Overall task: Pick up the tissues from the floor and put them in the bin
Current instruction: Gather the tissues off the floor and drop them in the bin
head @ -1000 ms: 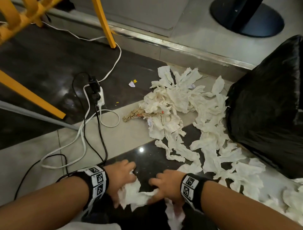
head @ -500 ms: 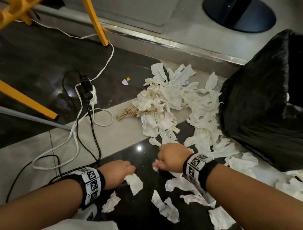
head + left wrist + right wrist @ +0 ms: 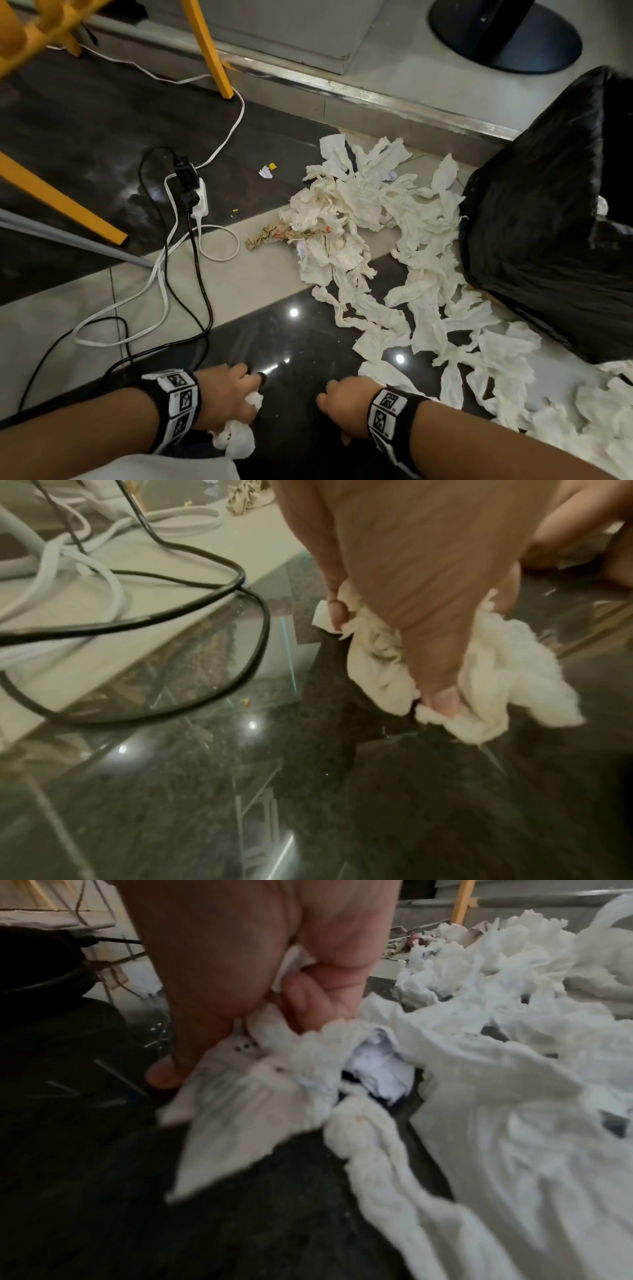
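Observation:
Crumpled white tissues (image 3: 370, 219) lie spread over the floor from the middle to the right, up against the black bin bag (image 3: 548, 212). My left hand (image 3: 236, 394) is low over the dark tile and grips a wad of tissues (image 3: 479, 685) in curled fingers; more of that wad (image 3: 236, 442) hangs below the wrist. My right hand (image 3: 342, 401) is beside it, fingers curled round a bunch of tissues (image 3: 267, 1074) that trail off to the right on the floor.
A white power strip (image 3: 198, 202) with black and white cables (image 3: 164, 281) lies left of the tissues. Yellow frame legs (image 3: 209, 48) stand at the upper left. A crumpled brown paper (image 3: 274, 236) sits by the pile. A metal step edge (image 3: 376, 92) and a black round base (image 3: 507, 34) lie behind.
My right hand has pulled back from the pile toward me and now grips tissues near the left hand. The loose tissues near my hands have been gathered off the dark tile.

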